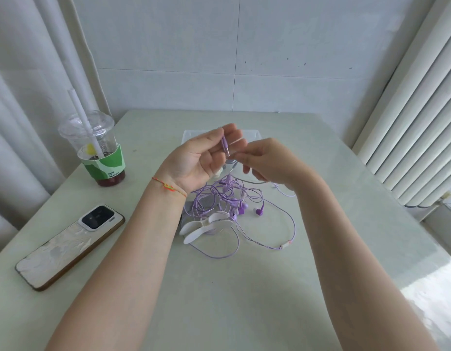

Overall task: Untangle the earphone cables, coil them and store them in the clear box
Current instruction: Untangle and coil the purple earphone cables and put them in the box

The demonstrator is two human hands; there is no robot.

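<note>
Head view, left to right. Phone [70, 245] lies face down at the table's [244, 300] left edge; behind it stands a lidded plastic cup [97, 148] with a straw and green sleeve.

Left hand [194, 160] is raised over the table centre, palm up, fingers loosely curled. Its fingertips pinch a purple jack plug [224, 145], metal tip pointing down.

Earphone cables [227, 198]: thin purple wire, a dense tangle under both hands, some strands rising toward them. Loose loops trail toward the near edge. Purple earbuds [259, 211] sit at the tangle's right side. White winder clips [206, 225] lie at its near-left side.

Clear box [191, 135] stands behind the hands, mostly hidden.

Right hand [267, 160] is level with the left and just beside it, fingers curled. Thumb and forefinger pinch a cable strand just below the plug.
</note>
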